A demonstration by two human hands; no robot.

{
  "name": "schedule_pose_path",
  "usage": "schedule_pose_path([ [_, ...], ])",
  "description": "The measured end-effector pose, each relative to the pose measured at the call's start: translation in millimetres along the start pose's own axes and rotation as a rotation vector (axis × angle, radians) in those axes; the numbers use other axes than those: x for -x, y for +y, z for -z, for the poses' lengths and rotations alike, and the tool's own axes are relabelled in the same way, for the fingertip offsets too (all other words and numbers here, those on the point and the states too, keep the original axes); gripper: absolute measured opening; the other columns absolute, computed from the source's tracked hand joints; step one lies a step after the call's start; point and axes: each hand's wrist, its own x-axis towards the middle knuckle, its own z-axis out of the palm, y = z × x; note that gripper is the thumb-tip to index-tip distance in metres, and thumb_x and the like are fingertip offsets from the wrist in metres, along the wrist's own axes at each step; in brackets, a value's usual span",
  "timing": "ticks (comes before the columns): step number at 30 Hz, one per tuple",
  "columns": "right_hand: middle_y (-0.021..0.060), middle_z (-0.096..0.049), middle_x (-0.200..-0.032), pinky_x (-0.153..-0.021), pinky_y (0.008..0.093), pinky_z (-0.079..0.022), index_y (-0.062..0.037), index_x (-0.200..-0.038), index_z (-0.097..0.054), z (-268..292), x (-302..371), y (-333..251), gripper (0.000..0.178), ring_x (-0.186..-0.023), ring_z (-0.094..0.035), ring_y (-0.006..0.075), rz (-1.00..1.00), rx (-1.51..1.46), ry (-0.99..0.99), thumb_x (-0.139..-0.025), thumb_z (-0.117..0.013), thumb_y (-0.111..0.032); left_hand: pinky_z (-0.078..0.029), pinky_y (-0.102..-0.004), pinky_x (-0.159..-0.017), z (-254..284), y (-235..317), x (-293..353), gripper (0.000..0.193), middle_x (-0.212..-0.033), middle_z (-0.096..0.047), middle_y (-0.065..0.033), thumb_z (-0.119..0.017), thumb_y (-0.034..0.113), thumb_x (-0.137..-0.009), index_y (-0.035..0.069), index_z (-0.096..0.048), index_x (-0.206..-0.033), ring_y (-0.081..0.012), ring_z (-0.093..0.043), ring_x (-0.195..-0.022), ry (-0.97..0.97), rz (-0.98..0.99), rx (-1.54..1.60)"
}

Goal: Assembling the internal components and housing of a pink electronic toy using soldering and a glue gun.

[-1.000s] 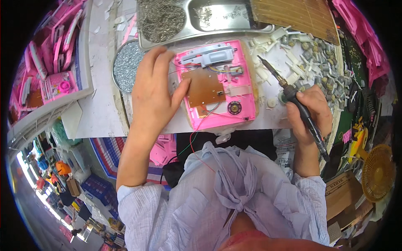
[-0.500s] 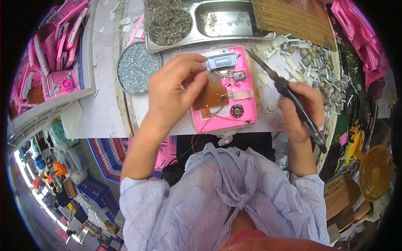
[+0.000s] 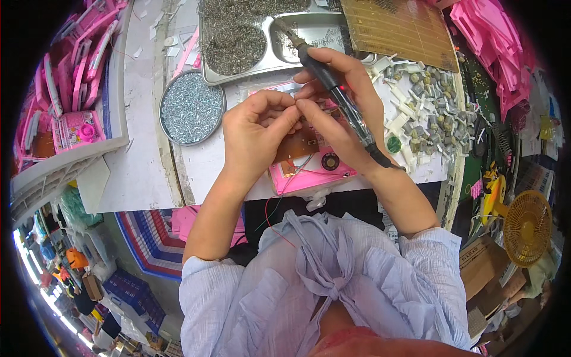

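The white worktop of the table (image 3: 148, 160) carried, at twelve o'clock, a stainless steel divided tray (image 3: 279, 50) heaped with small grey metal parts, and at ten o'clock a round metal dish of silvery screws (image 3: 191, 108). At the centre lay the open pink plastic toy shell (image 3: 309, 172), its brown circuit board (image 3: 297, 144) and small round speaker (image 3: 330, 160) exposed, with thin red and green wires (image 3: 275, 205) trailing off the table's near edge toward six o'clock. A scatter of small white and grey plastic parts (image 3: 428, 101) lay at two o'clock. The left hand (image 3: 256, 128) had its fingertips closed in a pinch over the board, meeting the right hand (image 3: 339, 104), which pinched at the same spot while keeping a black-handled soldering iron (image 3: 339, 98) tucked between its fingers, tip pointing away toward twelve. What they pinched was too small to tell, probably a wire end. It looked like a wire-placing step; the next move would call for swinging the iron's tip down to the joint.
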Motion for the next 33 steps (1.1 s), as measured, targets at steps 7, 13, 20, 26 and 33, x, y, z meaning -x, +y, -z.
schedule_pose_path([
  [7, 0.0111, -0.067, -0.106, -0.082, 0.0299, -0.056, -0.0053, -0.138, -0.053, -4, 7, 16, 0.058, -0.089, -0.068, 0.0171, 0.141, 0.136, 0.097, -0.084, -0.07, 0.008, -0.052, -0.0213, -0.072, 14, 1, -1, 0.005, -0.095, -0.07, -0.0047, -0.071, 0.0, -0.093, -0.002, -0.074, -0.096, -0.0093, -0.065, -0.08, -0.059, -0.185, -0.35],
  [13, 0.011, -0.07, -0.105, -0.091, 0.043, -0.053, -0.0071, -0.13, -0.062, 1, 30, 25, 0.061, -0.088, -0.069, 0.0297, 0.364, 0.469, 0.086, -0.072, -0.079, 0.005, -0.05, -0.0289, -0.067, 14, 2, -4, 0.007, -0.101, -0.062, -0.01, -0.077, 0.008, -0.083, 0.002, -0.074, -0.085, -0.017, -0.062, -0.082, 0.08, -0.361, -0.507],
  [20, 0.0107, -0.071, -0.103, -0.091, 0.0436, -0.05, -0.0038, -0.122, -0.064, 19, 39, 28, 0.053, -0.085, -0.067, 0.0268, 0.309, 0.468, 0.143, -0.074, -0.085, -0.002, -0.047, -0.0394, -0.081, -2, -10, -7, 0.011, -0.094, -0.056, -0.01, -0.077, 0.008, -0.072, 0.002, -0.069, -0.076, -0.0287, -0.055, -0.091, 0.068, -0.403, -0.666],
  [26, 0.0087, -0.064, -0.076, -0.061, 0.0286, -0.043, 0.0009, -0.107, -0.066, 63, 41, 10, 0.036, -0.066, -0.057, 0.0181, 0.426, 0.371, 0.119, -0.076, -0.084, 0.0, -0.046, -0.0394, -0.082, -2, -12, -4, 0.01, -0.095, -0.056, -0.0113, -0.076, 0.007, -0.072, 0.002, -0.068, -0.075, -0.0298, -0.055, -0.092, 0.096, -0.367, -0.67],
  [33, 0.0084, -0.067, -0.075, -0.056, 0.0304, -0.043, -0.0001, -0.101, -0.065, 66, 45, 12, 0.033, -0.056, -0.054, 0.0199, 0.482, 0.397, -0.031, -0.073, -0.082, -0.001, -0.042, -0.0242, -0.06, -1, -16, -6, 0.007, -0.094, -0.053, -0.0049, -0.073, 0.002, -0.079, -0.001, -0.066, -0.078, -0.0111, -0.052, -0.076, 0.091, -0.437, -0.698],
])
